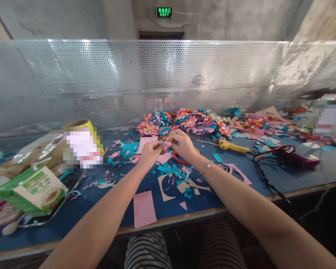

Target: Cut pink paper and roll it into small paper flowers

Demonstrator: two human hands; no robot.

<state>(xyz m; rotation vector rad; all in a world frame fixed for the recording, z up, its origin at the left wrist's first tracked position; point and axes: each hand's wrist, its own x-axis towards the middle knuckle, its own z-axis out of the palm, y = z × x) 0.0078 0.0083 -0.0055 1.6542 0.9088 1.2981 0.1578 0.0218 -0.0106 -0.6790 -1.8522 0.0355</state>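
Note:
My left hand [150, 151] and my right hand [182, 144] meet over the middle of the blue table [285, 175]. Both pinch a small pink paper piece [166, 145] between their fingertips. A thin bracelet [206, 167] circles my right wrist. Under my right hand lies a pair of red-handled scissors [182, 160], partly hidden. Pink paper sheets [147, 143] lie just behind and under my hands, and one pink rectangle [143, 208] rests near the front edge.
Folded paper flowers [184, 121] pile up at the back. A yellow tool [233, 146] and a purple glue gun [295, 157] with a black cord lie to the right. A green carton [35, 189], a tray and bags sit left. Paper scraps litter the table.

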